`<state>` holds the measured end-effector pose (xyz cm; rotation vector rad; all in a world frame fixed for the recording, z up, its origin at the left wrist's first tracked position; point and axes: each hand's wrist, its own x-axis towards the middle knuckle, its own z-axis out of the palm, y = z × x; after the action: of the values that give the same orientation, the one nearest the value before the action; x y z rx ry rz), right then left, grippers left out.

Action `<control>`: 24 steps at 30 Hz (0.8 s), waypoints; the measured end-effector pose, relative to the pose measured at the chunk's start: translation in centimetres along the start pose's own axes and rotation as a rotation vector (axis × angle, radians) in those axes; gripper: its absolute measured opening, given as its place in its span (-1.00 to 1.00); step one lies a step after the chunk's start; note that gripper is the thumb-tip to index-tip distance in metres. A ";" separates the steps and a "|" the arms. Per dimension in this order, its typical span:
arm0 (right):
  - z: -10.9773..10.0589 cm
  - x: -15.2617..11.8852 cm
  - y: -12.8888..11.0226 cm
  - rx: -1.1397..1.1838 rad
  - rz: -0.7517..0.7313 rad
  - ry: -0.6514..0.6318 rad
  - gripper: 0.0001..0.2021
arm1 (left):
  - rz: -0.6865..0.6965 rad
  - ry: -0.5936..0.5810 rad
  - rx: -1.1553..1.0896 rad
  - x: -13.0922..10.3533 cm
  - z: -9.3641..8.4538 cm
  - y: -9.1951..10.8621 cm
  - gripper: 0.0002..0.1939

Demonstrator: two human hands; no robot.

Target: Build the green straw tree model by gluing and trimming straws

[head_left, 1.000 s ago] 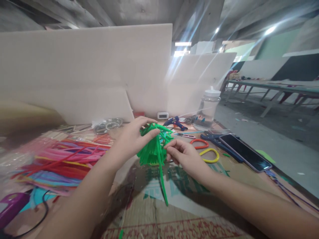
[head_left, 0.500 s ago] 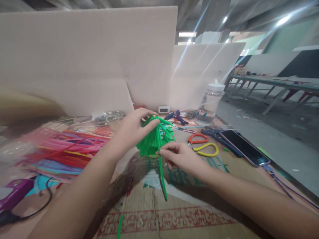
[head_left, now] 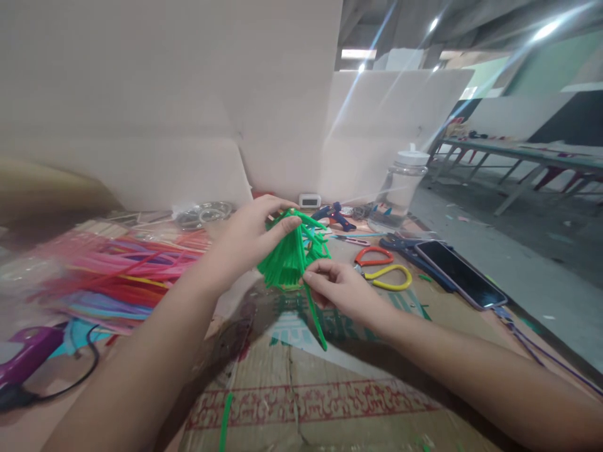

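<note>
A bunch of green fuzzy stems, joined at the top and fanned out below, hangs over the cardboard in the middle of the head view. My left hand grips its top between thumb and fingers. One longer green stem slants down past the bunch, and my right hand pinches it partway along. The loose end of that stem points toward the front. Some of my right fingertips are hidden behind the thumb and stem.
Coloured stems lie at left, near a purple tool. Pliers with red and yellow handles, a phone, a blue glue gun and a bottle stand or lie at right and back. Cardboard covers the front.
The loose end of the long green stem has swung up and to the right. My right hand has shifted slightly. The camera view has tilted a little.
</note>
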<state>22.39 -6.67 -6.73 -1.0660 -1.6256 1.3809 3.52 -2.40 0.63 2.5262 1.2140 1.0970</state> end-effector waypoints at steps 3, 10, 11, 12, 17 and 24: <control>0.1 0.0 0.0 -0.002 0.010 -0.002 -0.72 | 0.025 -0.043 0.019 -0.1 -0.2 0.1 -0.62; 0.1 0.1 -0.2 0.030 0.038 0.013 -0.74 | 0.048 -0.072 0.062 -0.2 -0.2 -0.2 -0.62; 0.1 0.1 -0.2 0.033 0.042 0.017 -0.73 | 0.050 -0.065 0.068 -0.2 -0.2 -0.2 -0.61; 0.1 0.2 -0.2 0.041 0.045 0.020 -0.72 | 0.051 -0.061 0.071 -0.2 -0.2 -0.3 -0.61; 0.1 0.3 -0.1 0.062 0.048 0.007 -0.72 | 0.040 -0.080 0.036 0.0 -0.1 -1.0 -0.62; 0.1 0.5 0.4 0.070 0.050 0.009 -0.74 | 0.012 -0.060 0.018 0.1 0.0 -0.7 -0.64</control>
<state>22.14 -6.23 -7.11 -1.0765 -1.5424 1.4530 3.07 -1.85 0.40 2.5634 1.1997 1.0101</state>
